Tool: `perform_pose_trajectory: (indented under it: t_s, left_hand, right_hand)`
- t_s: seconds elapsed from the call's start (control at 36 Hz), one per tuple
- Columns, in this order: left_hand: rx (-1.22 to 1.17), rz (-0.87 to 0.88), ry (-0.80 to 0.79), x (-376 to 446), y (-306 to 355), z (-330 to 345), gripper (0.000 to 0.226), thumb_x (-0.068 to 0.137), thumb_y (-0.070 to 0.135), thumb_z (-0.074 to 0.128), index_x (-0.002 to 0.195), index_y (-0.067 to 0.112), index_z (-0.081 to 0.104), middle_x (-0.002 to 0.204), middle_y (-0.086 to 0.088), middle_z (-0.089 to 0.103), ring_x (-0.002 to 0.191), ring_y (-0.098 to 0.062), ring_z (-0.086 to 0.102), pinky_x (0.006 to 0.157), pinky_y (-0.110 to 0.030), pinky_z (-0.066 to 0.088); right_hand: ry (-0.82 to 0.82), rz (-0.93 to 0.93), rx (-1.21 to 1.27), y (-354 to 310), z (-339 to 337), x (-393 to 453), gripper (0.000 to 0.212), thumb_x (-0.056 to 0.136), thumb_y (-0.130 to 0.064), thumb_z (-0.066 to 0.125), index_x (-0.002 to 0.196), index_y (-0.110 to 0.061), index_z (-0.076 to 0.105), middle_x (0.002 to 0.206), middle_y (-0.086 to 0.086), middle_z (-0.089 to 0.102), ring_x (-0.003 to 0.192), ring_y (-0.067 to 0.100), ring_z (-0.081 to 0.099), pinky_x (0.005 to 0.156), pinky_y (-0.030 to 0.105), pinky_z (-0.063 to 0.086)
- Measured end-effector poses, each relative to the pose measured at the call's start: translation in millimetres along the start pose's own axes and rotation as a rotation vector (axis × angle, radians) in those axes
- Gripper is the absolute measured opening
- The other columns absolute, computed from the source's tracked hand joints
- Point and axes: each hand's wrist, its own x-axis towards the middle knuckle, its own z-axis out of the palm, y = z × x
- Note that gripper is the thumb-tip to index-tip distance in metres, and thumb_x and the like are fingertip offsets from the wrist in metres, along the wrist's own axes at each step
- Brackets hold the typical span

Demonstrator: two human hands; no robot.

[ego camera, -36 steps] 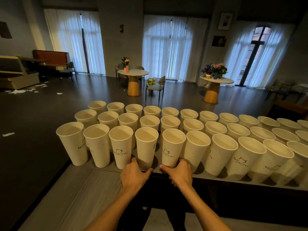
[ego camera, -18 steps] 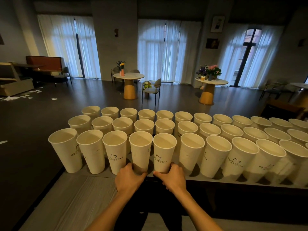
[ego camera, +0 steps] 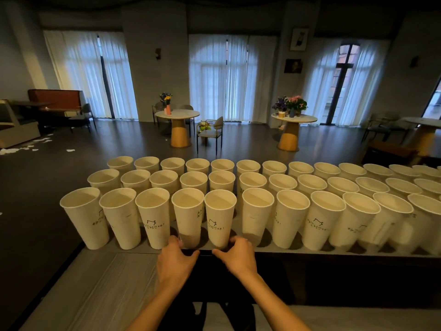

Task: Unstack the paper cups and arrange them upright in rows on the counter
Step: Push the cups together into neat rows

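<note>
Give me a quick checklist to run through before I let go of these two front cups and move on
1. Left hand on the base of the fourth front cup: ok, fingers curl around its bottom.
2. Right hand on the base of the fifth front cup: ok, fingers wrap its lower part.
3. Both held cups upright: ok, open mouths face up.
4. Both cups fully seated on the counter: cannot tell, the hands hide their bases.
5. Front row spacing: not ok, these two cups touch at the rims while the sixth cup stands apart.
6. Any stack left to unstack: cannot tell, none is in view.
</note>
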Motion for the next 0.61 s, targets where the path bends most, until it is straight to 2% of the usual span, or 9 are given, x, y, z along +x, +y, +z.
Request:
perform_pose_trajectory:
  t_s: [0.08,0.19,0.31,0.39,0.44,0.5,0.61]
  left_hand:
    - [-0.02,0.051,0.005,-15,11,4,0.034,0.078,0.034,0.083,0.077,0.02,0.052,0.068,0.005,0.061,0.064,-0.011,0.059,0.053,-0.027,0.045]
    - [-0.052,0.131,0.032,-40,39,16,0.026,0.08,0.037,0.081,0.071,0.025,0.059,0.061,0.008,0.061,0.061,-0.005,0.06,0.056,-0.026,0.05]
    - [-0.072,0.231,-0.021,-65,69,37,0.024,0.081,0.044,0.079,0.089,0.024,0.07,0.066,0.01,0.064,0.066,-0.001,0.063,0.064,-0.022,0.055]
    - [-0.09,0.246,-0.069,-78,85,57,0.052,0.079,0.053,0.078,0.117,0.019,0.07,0.069,0.01,0.067,0.072,-0.001,0.066,0.073,-0.026,0.059]
    - [-0.094,0.223,-0.11,-83,96,69,0.069,0.077,0.06,0.077,0.129,0.017,0.063,0.072,0.007,0.069,0.077,-0.005,0.069,0.074,-0.026,0.059]
    - [-0.095,0.192,-0.14,-84,107,78,0.073,0.075,0.061,0.077,0.131,0.017,0.06,0.078,0.003,0.072,0.08,-0.008,0.07,0.073,-0.026,0.058]
    - [-0.099,0.148,-0.174,-79,120,94,0.081,0.069,0.065,0.078,0.131,0.02,0.054,0.106,0.004,0.073,0.098,-0.014,0.071,0.082,-0.034,0.061]
  right_hand:
    - [-0.007,0.002,0.02,6,-9,-10,0.054,0.071,-0.044,0.086,0.115,-0.018,0.066,0.095,-0.006,0.07,0.085,0.006,0.065,0.071,0.018,0.051]
    - [0.028,-0.016,0.033,17,-24,-26,0.047,0.073,-0.049,0.082,0.112,-0.025,0.067,0.078,-0.008,0.071,0.078,0.002,0.067,0.078,0.022,0.056]
    - [0.125,-0.025,0.04,42,-51,-38,0.032,0.076,-0.049,0.079,0.099,-0.029,0.07,0.067,-0.007,0.07,0.065,0.0,0.067,0.071,0.027,0.06]
    - [0.209,-0.019,0.032,61,-75,-46,0.029,0.077,-0.048,0.079,0.096,-0.028,0.069,0.065,-0.008,0.068,0.063,0.0,0.065,0.067,0.025,0.06]
    - [0.275,-0.002,0.015,74,-89,-48,0.037,0.077,-0.048,0.08,0.103,-0.026,0.067,0.064,-0.009,0.066,0.062,-0.001,0.064,0.067,0.024,0.059]
    - [0.313,0.009,0.007,85,-100,-46,0.05,0.077,-0.047,0.08,0.118,-0.023,0.063,0.066,-0.009,0.065,0.064,-0.002,0.063,0.068,0.023,0.058]
    - [0.319,0.052,0.019,93,-115,-39,0.087,0.077,-0.047,0.08,0.147,-0.015,0.038,0.078,-0.011,0.064,0.075,-0.001,0.062,0.071,0.016,0.046]
